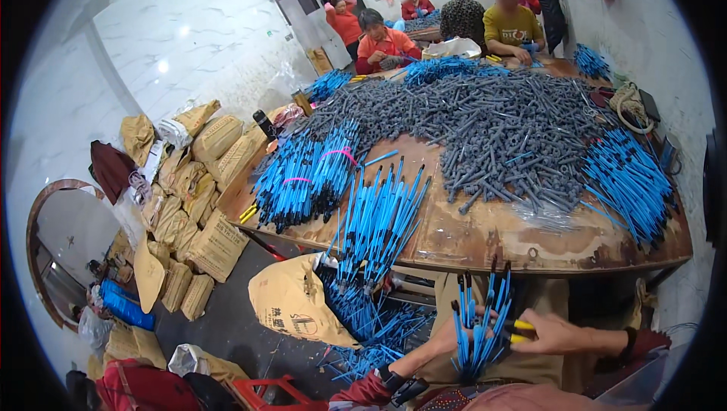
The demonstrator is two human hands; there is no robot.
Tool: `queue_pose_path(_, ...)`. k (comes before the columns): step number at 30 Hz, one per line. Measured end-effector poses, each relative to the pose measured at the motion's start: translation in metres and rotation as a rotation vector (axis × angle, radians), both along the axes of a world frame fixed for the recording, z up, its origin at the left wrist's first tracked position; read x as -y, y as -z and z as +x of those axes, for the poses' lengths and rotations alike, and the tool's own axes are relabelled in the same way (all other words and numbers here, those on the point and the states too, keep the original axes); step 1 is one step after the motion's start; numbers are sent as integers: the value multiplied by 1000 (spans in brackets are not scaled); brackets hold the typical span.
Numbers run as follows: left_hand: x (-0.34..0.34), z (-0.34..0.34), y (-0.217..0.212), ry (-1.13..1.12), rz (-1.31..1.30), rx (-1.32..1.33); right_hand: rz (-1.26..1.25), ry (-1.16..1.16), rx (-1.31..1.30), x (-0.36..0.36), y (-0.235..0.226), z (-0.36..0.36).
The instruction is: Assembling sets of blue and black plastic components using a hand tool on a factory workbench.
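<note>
Low in front of me, over my lap, my left hand (448, 334) is closed around a loose bundle of thin blue rods (475, 339) with black ends. The rods stand upright and fan out at the top; part of my left fingers is hidden behind them. Just right of the bundle, my right hand (551, 333) is wrapped round a tool with two yellow handles (522, 331). The tool's working end is hidden at the rods. Left of my hands, an open brown paper sack (291, 301) leans beside a heap of blue rods (363, 312), and more rods (379, 221) stand upright above it.
A worn wooden table (500, 237) carries a big pile of grey plastic plug-shaped pieces (515, 138). Tied blue rod bundles (307, 176) lie left, loose rods (628, 184) right. Stacked brown sacks (189, 199) line the left wall. Several people work at the far side. A red stool (273, 392) stands lower left.
</note>
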State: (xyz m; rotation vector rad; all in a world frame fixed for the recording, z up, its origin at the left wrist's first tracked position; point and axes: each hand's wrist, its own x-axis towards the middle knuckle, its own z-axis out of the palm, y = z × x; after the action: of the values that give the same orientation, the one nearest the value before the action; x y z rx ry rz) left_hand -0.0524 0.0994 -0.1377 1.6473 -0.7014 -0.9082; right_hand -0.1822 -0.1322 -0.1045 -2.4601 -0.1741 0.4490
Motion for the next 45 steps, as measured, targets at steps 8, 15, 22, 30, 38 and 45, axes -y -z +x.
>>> queue_pose_path(8, -7, -5, 2, 32, -136, -45, 582, -95, -378, 0, 16, 8)
queue_pose_path(15, -3, -4, -6, 53, -68, -168, -160, -129, 140, 8, -17, 9)
queue_pose_path(22, -15, -10, 10, 20, -105, -28, 424, 82, -696, -13, -9, 20)
queue_pose_path(30, -20, -10, 7, 120, -169, -138, 897, 198, -409, -37, 41, -24)
queue_pose_path(38, -19, -15, 8, 42, -123, -193, 456, 131, -314, -33, -5, -15)
queue_pose_path(45, -28, -4, 34, 117, -261, -280, 952, 30, -870, -36, 2, -16)
